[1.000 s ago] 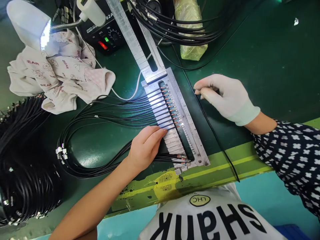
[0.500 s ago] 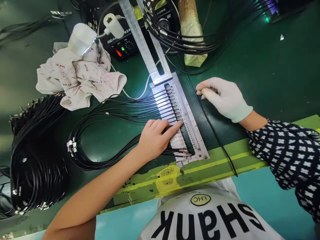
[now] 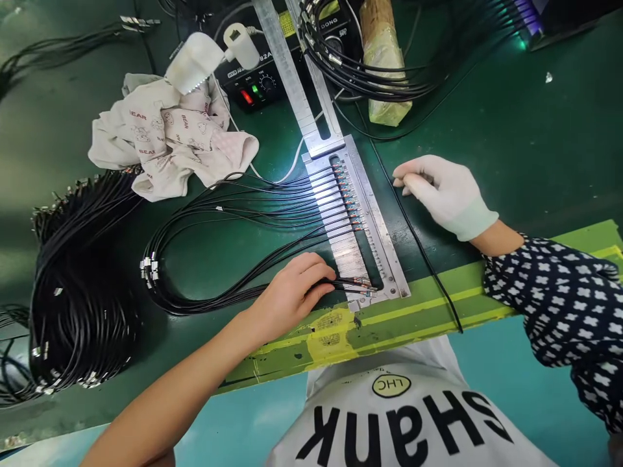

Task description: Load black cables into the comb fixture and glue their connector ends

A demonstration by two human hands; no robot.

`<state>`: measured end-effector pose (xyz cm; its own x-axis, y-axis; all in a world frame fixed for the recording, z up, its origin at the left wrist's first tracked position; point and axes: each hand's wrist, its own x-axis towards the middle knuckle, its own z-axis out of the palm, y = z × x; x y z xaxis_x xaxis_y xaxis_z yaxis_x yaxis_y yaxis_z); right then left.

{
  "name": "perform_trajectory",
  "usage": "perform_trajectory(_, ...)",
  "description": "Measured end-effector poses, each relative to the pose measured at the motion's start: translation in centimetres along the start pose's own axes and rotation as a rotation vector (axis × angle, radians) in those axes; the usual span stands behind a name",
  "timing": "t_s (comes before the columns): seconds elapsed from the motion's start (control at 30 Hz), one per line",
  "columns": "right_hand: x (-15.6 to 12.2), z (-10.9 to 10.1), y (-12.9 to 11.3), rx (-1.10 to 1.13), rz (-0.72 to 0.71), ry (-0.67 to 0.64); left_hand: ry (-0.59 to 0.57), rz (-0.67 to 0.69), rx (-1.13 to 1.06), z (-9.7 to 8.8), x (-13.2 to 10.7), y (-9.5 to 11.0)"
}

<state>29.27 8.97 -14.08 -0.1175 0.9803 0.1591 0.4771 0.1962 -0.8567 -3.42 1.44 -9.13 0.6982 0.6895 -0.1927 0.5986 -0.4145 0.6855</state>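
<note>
A metal slotted fixture (image 3: 374, 224) lies on the green mat, with several thin black cables (image 3: 272, 207) laid into its slots, their coloured ends in a row. My bare left hand (image 3: 294, 290) rests at the fixture's near end, fingers closed on a few loose black cables (image 3: 357, 283) whose stripped tips point right. My right hand (image 3: 445, 192), in a white glove, lies on the mat just right of the fixture, fingers curled and pinching a single black cable (image 3: 421, 256) that runs toward the table's front edge.
A big bundle of black cables (image 3: 73, 292) fills the left side. A crumpled printed cloth (image 3: 170, 143) and a small lamp (image 3: 197, 61) sit at the back left, by a black control box (image 3: 253, 87). More coiled cables (image 3: 370, 65) and a wrapped roll (image 3: 384, 58) lie behind.
My left hand drew back from the middle slots of the fixture to its near end and closed on the loose cables there. My right hand has barely shifted.
</note>
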Motion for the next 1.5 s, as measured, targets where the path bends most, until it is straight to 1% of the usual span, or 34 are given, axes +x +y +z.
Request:
perform_trajectory(0.07, 0.0, 0.1, 0.0, 0.01, 0.004, 0.005, -0.011, -0.041, -0.074, 0.0, -0.2, -0.1)
perform_trajectory(0.13, 0.1, 0.2, 0.1, 0.022, 0.0, 0.013, 0.008, -0.054, -0.157, -0.2, 0.0, -0.2)
perform_trajectory(0.17, 0.1, 0.2, 0.1, 0.025, -0.006, 0.019, 0.049, -0.06, -0.186, -0.2, 0.2, -0.3)
perform_trajectory(0.2, 0.1, 0.2, 0.2, 0.024, -0.012, 0.022, 0.114, -0.068, -0.195, -0.3, 0.5, -0.3)
perform_trajectory(0.27, 0.1, 0.2, 0.2, 0.015, -0.018, 0.025, 0.267, -0.076, -0.144, -0.3, 1.0, -0.5)
perform_trajectory(0.3, 0.2, 0.2, 0.2, 0.01, -0.018, 0.024, 0.323, -0.07, -0.096, -0.2, 1.2, -0.7)
perform_trajectory(0.37, 0.2, 0.2, 0.1, 0.002, -0.013, 0.015, 0.366, -0.035, -0.011, 0.0, 1.7, -1.1)
perform_trajectory(0.57, 0.4, 0.2, -0.1, -0.024, -0.011, 0.009, 0.283, 0.137, 0.06, 0.3, 2.5, -2.6)
perform_trajectory(0.77, 0.6, 0.0, -0.3, -0.041, -0.022, -0.014, 0.267, 0.169, 0.198, -0.3, 3.2, -3.1)
perform_trajectory(0.9, 0.8, 0.0, -0.3, -0.049, -0.027, -0.021, 0.252, 0.187, 0.187, -0.3, 3.7, -3.2)
perform_trajectory(1.0, 1.0, 0.1, -0.3, -0.051, -0.02, -0.03, 0.28, 0.179, 0.171, 0.0, 3.9, -3.4)
perform_trajectory(1.07, 1.0, 0.1, -0.3, -0.046, -0.024, -0.03, 0.292, 0.203, 0.215, 0.4, 3.7, -3.4)
perform_trajectory(1.17, 1.0, 0.1, -0.3, -0.036, -0.025, -0.033, 0.308, 0.232, 0.368, 1.1, 2.9, -3.2)
perform_trajectory(1.27, 1.1, 0.1, -0.4, -0.049, -0.042, -0.042, 0.385, 0.173, 0.564, 1.8, 2.0, -3.0)
perform_trajectory(1.33, 1.2, 0.1, -0.4, -0.058, -0.051, -0.037, 0.423, 0.158, 0.629, 1.9, 1.7, -2.9)
perform_trajectory(1.4, 1.2, 0.2, -0.4, -0.058, -0.04, -0.03, 0.416, 0.193, 0.628, 1.8, 1.9, -2.8)
perform_trajectory(1.5, 1.0, 0.3, -0.3, -0.044, -0.017, -0.019, 0.382, 0.252, 0.61, 1.6, 3.1, -2.4)
